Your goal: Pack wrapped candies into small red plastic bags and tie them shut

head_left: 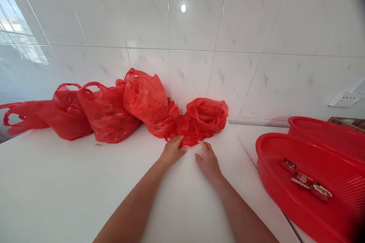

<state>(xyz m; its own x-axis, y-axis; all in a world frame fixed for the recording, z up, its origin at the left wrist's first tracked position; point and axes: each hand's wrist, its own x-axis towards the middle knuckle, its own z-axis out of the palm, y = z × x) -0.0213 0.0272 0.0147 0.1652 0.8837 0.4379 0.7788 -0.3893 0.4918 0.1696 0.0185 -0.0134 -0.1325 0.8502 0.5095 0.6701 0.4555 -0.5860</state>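
Observation:
My left hand (pixel 172 152) lies at the front edge of a crumpled red plastic bag (pixel 196 131), its fingertips touching the film and its thumb held apart. To the right, my right hand (pixel 209 162) is open, with thumb and forefinger spread and the fingertips at the same bag's front edge. This bag sits low against the wall, and its rounded right part (pixel 209 115) looks like an open, rolled mouth. Left of it, a fuller red plastic bag (pixel 146 100) leans over and touches it. What the bags hold is hidden.
More filled red plastic bags with handles (pixel 111 115) line the tiled wall (pixel 194 72) to the left on the white table (pixel 85 182). On the right, a red perforated basket (pixel 273 174) holds several small wrapped packets (pixel 303 180); another red basket (pixel 322 131) stands behind it. A socket (pixel 343 99) is on the wall.

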